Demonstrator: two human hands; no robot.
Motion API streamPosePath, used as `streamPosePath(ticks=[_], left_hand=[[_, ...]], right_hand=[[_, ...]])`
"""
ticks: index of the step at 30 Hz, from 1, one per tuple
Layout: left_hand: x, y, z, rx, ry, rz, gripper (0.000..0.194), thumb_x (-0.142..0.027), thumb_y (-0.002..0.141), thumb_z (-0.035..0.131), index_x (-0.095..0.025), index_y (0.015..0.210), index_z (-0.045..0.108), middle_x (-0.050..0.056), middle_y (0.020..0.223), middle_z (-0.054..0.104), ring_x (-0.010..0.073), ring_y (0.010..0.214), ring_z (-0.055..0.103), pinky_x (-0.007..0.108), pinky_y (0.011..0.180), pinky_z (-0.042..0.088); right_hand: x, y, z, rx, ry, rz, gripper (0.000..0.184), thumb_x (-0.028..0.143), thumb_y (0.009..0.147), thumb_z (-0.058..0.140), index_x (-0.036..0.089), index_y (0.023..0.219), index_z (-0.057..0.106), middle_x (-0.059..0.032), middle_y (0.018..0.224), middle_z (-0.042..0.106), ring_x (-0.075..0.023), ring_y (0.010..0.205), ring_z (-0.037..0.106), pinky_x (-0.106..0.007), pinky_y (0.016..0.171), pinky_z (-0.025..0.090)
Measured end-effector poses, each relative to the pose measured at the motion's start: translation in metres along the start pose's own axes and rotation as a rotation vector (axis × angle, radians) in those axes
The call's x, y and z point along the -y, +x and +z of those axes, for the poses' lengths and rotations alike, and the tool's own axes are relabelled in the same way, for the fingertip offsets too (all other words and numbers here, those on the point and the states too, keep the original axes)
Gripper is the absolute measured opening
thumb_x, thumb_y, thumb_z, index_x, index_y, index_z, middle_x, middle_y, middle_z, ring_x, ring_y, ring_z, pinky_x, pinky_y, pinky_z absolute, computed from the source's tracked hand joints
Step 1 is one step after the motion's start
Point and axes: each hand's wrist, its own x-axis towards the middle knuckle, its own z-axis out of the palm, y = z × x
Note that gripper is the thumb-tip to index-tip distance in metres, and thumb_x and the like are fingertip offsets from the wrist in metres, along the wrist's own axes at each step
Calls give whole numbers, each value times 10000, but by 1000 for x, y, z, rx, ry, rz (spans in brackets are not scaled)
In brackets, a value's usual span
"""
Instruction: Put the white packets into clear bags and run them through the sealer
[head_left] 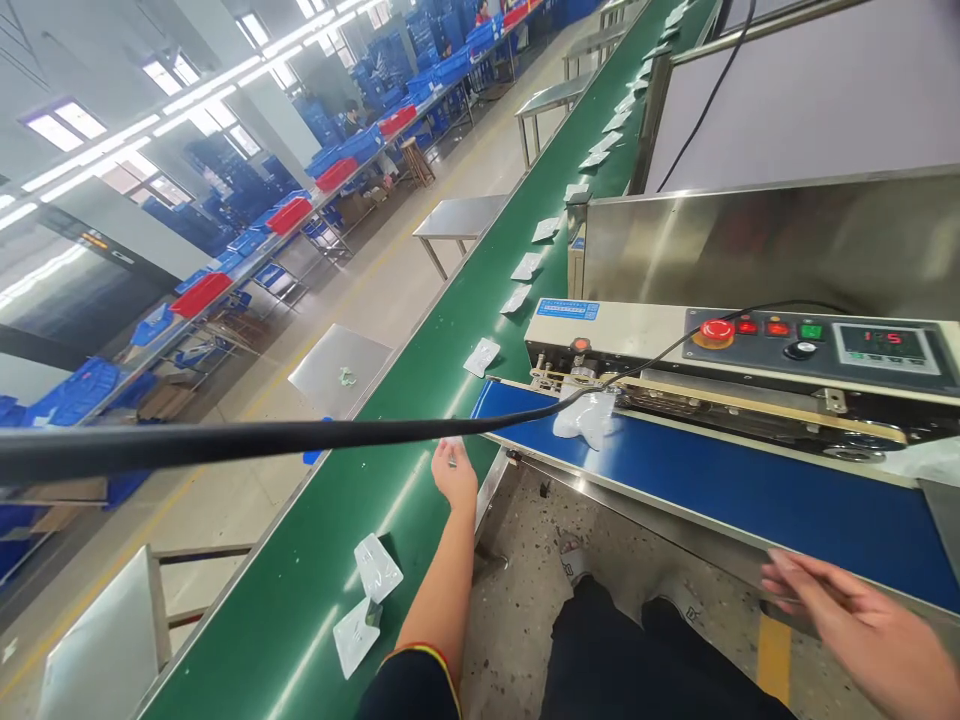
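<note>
A factory workbench seen from the wearer's head, with directions from the centre of view. The largest thing is a green conveyor belt point(289, 600), running from seven o'clock to one o'clock. At three o'clock stands a cream band sealer point(637, 330) with a red mushroom button and a lit display. Along its near side, toward four o'clock, lies a blue belt point(720, 515). A black cable point(225, 447) crosses from nine o'clock to the sealer.

The right hand point(862, 620), at four o'clock, hangs by the blue belt's near edge; its fingers are loosely bent and slightly apart, with nothing seen between them. The left hand point(455, 480), just below centre at six o'clock, is over the green belt, fingers drawn in around a small white packet point(451, 441). The cable covers its far side, so I cannot tell whether they clamp it.

A clear bag point(587, 424) rests at the sealer's mouth, near centre toward four o'clock. Two flat packets point(378, 569) lie at seven o'clock; more trail off toward one o'clock.

The step looks like handling single packets on the green belt; the next move seems to call for a sure fingertip grip, clear of the cable.
</note>
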Motion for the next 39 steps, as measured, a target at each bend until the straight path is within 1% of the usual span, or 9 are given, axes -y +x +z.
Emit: streamPosePath(ticks=[4,8,15,19,21,24,27,32,39], left_hand=[[-56,-78,-11,133,-193,413,242,-383,1062,696,-252,1096,896,163,1561,692,364,1568,554,653,1365,386],[-123,-168,2,395,-379,611,212,-337,1082,691,-297,1092,899,119,1637,654,368,1652,470,734,1344,396],[-189,-255,28,711,-631,680,177,-349,1061,733,-323,1159,879,115,1513,742,356,1534,621,665,1264,540],[-205,-267,47,926,-631,435,443,-538,1070,686,-233,1368,807,165,1471,750,331,1401,700,511,1171,606],[-214,-272,60,1173,-597,337,522,-648,1058,647,-174,1138,850,119,1120,820,288,1089,764,398,952,643],[-228,-288,80,1395,-537,244,733,-822,982,614,-161,676,695,5,635,565,164,667,527,291,654,460],[-241,-311,93,1384,-558,173,813,-928,914,594,-171,619,604,-22,601,454,130,656,380,283,626,322],[-252,-348,119,1448,-610,-39,866,-1006,797,662,-145,718,709,9,677,588,147,683,460,289,663,385],[-292,-375,177,1392,-461,-667,411,-512,831,933,-135,881,778,75,811,763,198,689,670,311,667,536]], right_hand=[[59,-29,57,344,34,-81,600,802,625,867,268,897,895,-165,953,838,-443,913,817,-609,889,698],[104,-39,91,403,173,-372,597,781,795,829,233,1024,890,-146,1099,851,-381,1008,811,-493,937,681],[109,-28,41,24,147,-496,687,885,952,657,220,972,830,-137,958,826,-314,799,764,-421,815,662],[93,-17,7,-116,196,-428,756,947,911,655,206,972,790,-135,861,786,-298,723,730,-376,687,637],[83,-4,-8,-146,246,-364,781,965,849,709,196,966,787,-142,851,785,-309,733,736,-375,677,638],[67,17,-33,-199,292,-246,816,971,747,782,180,948,800,-152,854,790,-335,774,754,-377,670,642],[53,32,-59,-135,285,-153,790,925,679,855,172,916,822,-147,847,787,-347,796,756,-354,616,624],[34,56,-92,-113,427,-19,647,726,565,993,174,865,838,-104,805,775,-306,756,737,-335,624,645],[29,122,-104,-173,631,233,479,403,506,1016,140,815,761,-102,742,735,-223,635,704,-277,562,650]])
